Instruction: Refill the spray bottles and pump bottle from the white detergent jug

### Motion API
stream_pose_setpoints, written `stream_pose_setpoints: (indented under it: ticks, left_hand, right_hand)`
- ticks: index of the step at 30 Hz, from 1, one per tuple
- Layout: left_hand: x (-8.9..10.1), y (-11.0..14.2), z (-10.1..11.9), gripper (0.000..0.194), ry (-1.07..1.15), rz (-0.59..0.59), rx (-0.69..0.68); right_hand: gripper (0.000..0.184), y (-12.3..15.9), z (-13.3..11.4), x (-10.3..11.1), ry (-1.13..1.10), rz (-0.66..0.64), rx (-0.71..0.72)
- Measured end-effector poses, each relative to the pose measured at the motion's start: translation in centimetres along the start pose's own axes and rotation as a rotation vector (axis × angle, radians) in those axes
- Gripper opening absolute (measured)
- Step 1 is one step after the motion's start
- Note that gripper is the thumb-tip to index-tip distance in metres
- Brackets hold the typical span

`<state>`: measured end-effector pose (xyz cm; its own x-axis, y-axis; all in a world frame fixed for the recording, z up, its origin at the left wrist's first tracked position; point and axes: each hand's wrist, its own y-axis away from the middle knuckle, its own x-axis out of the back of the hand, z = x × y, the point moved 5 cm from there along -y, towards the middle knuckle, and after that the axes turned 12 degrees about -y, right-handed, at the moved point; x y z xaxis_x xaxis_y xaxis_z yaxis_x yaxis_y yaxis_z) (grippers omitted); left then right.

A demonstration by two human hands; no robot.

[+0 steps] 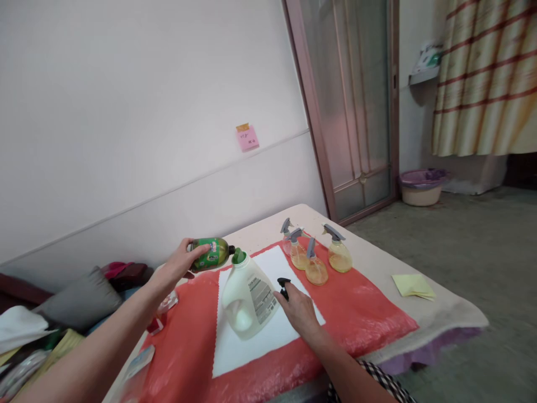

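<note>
My left hand is wrapped round a bottle with a green label, tipped onto its side. The bottle's dark neck meets the green opening of a large pale detergent jug; whether liquid is flowing I cannot tell. The jug stands on a white sheet. To its right, my right hand is closed on a black spray trigger head, whose lower part is hidden by the fingers. Several clear spray bottles with grey triggers and yellowish liquid stand farther back.
A red plastic sheet covers much of the table. Yellow paper sheets lie near its right edge. A small red-and-white item is at the left, beside a grey cushion. The wall rises behind the table.
</note>
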<state>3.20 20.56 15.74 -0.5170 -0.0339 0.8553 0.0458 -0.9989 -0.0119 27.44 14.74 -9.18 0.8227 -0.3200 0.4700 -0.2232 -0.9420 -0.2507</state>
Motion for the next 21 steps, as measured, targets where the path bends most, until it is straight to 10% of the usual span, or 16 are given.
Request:
stream_pose_setpoints:
  ticks: [21]
  left_hand:
    - [2.0,-1.9,2.8,0.071,-0.211,-0.004,-0.095]
  right_hand:
    - [0.041,0.0,0.0,0.0,-0.067,-0.001,0.013]
